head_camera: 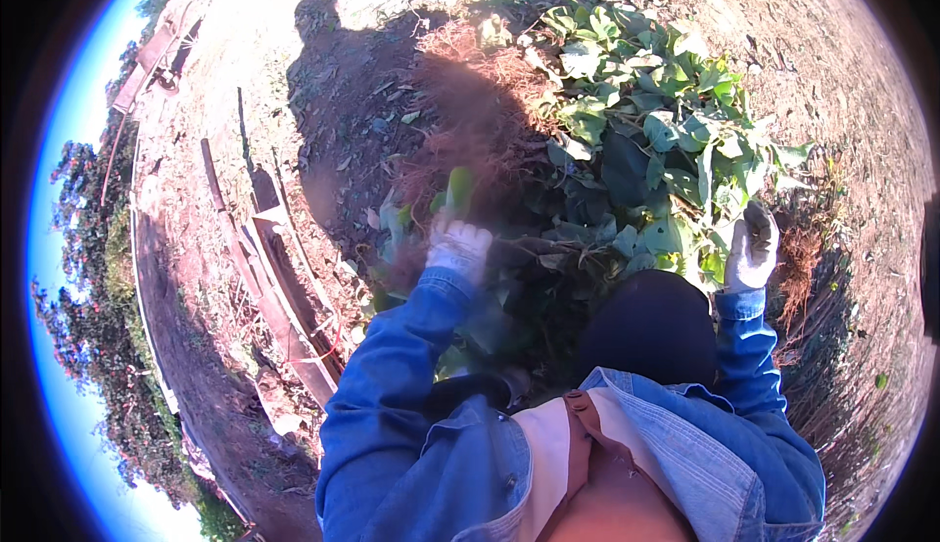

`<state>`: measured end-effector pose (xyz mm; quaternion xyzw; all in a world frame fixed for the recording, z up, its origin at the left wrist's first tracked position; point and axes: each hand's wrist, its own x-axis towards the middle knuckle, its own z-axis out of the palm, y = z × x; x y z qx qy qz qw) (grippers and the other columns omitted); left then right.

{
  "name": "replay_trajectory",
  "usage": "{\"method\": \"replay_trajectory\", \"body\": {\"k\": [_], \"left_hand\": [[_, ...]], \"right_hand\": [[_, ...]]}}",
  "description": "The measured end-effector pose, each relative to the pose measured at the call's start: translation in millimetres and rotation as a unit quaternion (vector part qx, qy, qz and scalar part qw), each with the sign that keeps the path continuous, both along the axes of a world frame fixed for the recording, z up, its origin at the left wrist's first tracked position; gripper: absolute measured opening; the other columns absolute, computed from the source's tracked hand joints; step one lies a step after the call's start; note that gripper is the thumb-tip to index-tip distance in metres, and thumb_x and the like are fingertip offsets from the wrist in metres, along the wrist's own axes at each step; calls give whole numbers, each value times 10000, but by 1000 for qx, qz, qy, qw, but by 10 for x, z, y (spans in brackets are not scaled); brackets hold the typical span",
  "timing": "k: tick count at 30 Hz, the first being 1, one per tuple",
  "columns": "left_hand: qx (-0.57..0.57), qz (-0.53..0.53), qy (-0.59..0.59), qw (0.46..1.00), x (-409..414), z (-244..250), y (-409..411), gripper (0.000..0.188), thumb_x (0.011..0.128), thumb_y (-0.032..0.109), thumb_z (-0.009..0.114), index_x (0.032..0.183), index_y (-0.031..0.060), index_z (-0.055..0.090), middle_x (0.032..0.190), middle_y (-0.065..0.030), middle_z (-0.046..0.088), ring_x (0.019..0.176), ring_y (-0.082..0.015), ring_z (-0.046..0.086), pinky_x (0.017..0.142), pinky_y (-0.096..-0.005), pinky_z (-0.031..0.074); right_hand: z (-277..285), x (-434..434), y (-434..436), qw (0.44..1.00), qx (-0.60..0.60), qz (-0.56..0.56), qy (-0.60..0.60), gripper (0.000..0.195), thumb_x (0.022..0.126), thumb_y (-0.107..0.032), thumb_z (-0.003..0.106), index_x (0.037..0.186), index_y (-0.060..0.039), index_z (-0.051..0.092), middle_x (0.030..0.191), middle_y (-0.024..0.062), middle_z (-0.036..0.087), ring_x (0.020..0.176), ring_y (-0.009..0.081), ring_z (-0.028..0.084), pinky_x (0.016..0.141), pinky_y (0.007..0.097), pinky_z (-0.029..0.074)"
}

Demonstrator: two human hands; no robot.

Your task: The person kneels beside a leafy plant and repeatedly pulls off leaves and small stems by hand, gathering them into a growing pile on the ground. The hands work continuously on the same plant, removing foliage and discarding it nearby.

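White gloves cover both of my hands. My left hand, its fingers curled, is at the left end of a plant stem, with a green leaf just above the knuckles; whether it grips the stem cannot be told. At the right edge of a heap of leafy green plants, my right hand is raised with its fingers partly bent; what lies in its palm is hidden. Reddish-brown fibrous roots spread at the heap's left side, partly in shadow.
Smaller reddish roots lie right of my right hand. Wooden boards with a red string lie on the ground at left. Farther off stands a wooden frame with a wheel, near bushes. My knee is below the heap.
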<state>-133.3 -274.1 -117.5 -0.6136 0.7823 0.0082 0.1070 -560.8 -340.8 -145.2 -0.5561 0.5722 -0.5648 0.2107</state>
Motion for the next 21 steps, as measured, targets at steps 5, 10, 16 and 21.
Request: {"method": "replay_trajectory", "body": {"k": [5, 10, 16, 21], "left_hand": [[-116, 85, 76, 987, 1021, 1094, 431, 123, 687, 93, 647, 801, 104, 603, 804, -91, 603, 858, -286, 586, 896, -416, 390], [-143, 390, 359, 836, 1347, 1665, 1283, 232, 775, 120, 624, 999, 66, 645, 884, -126, 629, 854, -250, 620, 763, -332, 489], [-196, 318, 430, 822, 1134, 1275, 1737, 282, 769, 77, 660, 1039, 15, 605, 934, -56, 609, 865, -132, 563, 789, -279, 464], [-79, 350, 561, 746, 902, 1152, 1714, 410, 775, 70, 646, 1159, 2, 518, 1034, -81, 572, 935, -159, 552, 835, -299, 451]], "right_hand": [[1006, 474, 63, 985, -70, 135, -83, 310, 857, 0, 551, 1163, 6, 497, 1122, 108, 562, 1002, 159, 547, 888, 277, 428], [1743, 1542, 539, 904, 14, 387, -182, 158, 866, 10, 520, 1019, -10, 548, 1052, 90, 567, 904, 122, 543, 827, 262, 441], [1726, 3067, 1028, 725, 363, 563, -161, 533, 835, -326, 609, 1218, 16, 466, 1109, 108, 562, 1006, 182, 540, 807, 296, 458], [1497, 3639, 1173, 803, 334, 457, -185, 441, 864, -299, 577, 1155, 21, 496, 1067, 111, 584, 959, 204, 565, 795, 330, 480]]}}
